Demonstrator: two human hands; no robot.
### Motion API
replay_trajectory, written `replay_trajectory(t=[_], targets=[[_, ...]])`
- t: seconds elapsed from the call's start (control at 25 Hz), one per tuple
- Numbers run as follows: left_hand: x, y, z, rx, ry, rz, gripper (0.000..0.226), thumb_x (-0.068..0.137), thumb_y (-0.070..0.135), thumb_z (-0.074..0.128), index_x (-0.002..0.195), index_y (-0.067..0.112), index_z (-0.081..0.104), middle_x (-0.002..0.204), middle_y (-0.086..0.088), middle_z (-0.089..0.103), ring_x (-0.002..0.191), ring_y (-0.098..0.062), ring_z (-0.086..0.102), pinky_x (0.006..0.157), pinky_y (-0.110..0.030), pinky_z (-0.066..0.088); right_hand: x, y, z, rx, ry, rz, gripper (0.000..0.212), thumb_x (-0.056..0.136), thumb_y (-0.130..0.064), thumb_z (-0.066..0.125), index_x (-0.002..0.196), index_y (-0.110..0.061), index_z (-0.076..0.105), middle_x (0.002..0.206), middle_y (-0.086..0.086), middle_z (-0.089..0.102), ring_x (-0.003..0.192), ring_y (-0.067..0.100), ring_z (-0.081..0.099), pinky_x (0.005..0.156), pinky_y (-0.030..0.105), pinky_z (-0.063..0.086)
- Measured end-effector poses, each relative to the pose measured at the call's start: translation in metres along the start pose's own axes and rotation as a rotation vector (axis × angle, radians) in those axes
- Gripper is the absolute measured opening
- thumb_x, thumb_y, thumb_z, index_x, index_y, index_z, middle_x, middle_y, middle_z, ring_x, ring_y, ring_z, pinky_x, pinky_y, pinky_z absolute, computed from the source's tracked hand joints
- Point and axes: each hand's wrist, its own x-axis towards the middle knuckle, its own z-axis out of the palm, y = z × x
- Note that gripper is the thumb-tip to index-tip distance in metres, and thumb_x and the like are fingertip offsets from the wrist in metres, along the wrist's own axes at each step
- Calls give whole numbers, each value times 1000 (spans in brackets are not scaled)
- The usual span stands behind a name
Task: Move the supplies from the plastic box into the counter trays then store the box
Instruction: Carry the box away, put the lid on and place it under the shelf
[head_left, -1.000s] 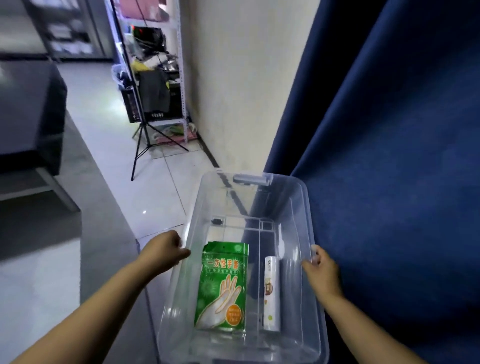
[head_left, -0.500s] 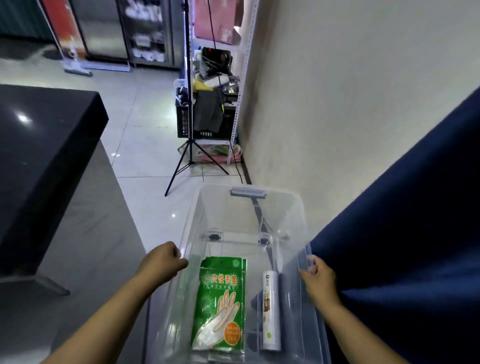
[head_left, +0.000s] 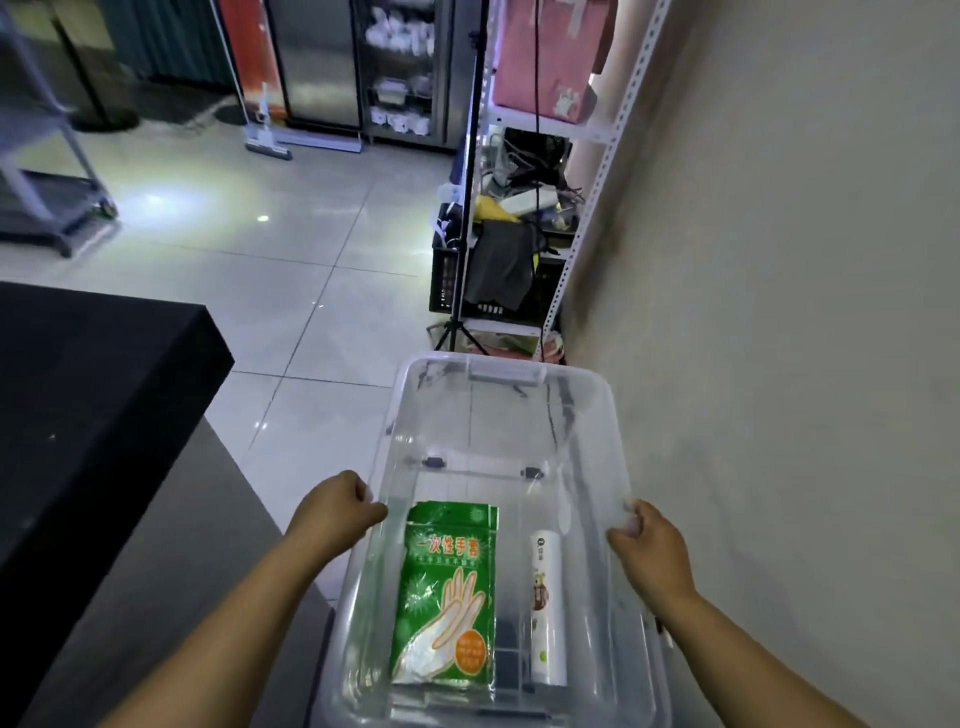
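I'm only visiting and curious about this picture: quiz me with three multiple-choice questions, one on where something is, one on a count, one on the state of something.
1. Inside the clear plastic box, where does the white roll lie?
A. left of the green glove packet
B. right of the green glove packet
C. on top of the green glove packet

2. How many supplies are in the box?
A. two
B. four
C. none

3. What are the hands doing?
A. both hang free
B. the left hand and the right hand each grip a side rim of the box
C. one hand lifts the roll out

Answers:
1 B: the roll lies flat on the box floor, apart from the packet, on its right.
2 A: only the packet and the roll show inside.
3 B: fingers curl over the rim on both sides.
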Motion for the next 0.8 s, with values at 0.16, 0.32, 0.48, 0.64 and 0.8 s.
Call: replay_trajectory(t=[0.16,0.32,0.48,0.64,0.8], targets=[[75,23,-14,-1,80,-89,14,72,22,65,76,12,56,77,-8,67,73,-23,67,66,-33,49,110,-37,35,11,-112,-90,26,81,-7,61,101,-21,51,78,-7,53,72,11,53,58,13,36],[156,63,-28,-6,166,-196,12,72,19,65,74,12,56,77,-9,68,74,-25,66,65,-31,48,229,-84,56,-6,-238,-132,18,81,-6,62,97,-12,57,88,0,61,85,23,62,63,20,43],[220,86,-47,-56,228,-291,13,70,18,66,70,13,54,74,-9,68,71,-25,67,62,-30,47,317,-142,76,-16,-311,-232,28,80,-7,62,101,-25,56,83,-12,62,70,1,58,56,14,40],[275,91,-71,-86,297,-399,12,69,18,65,66,13,54,74,-12,69,70,-26,68,66,-33,50,381,-201,115,-78,-345,-290,27,79,-10,60,72,-32,47,62,-10,53,51,3,49,45,22,36],[341,82,-111,-136,374,-437,11,68,17,65,65,11,56,74,-14,69,71,-30,67,69,-36,52,431,-255,168,-62,-387,-280,17,75,-9,58,82,-24,59,67,-6,63,56,7,57,49,23,42]])
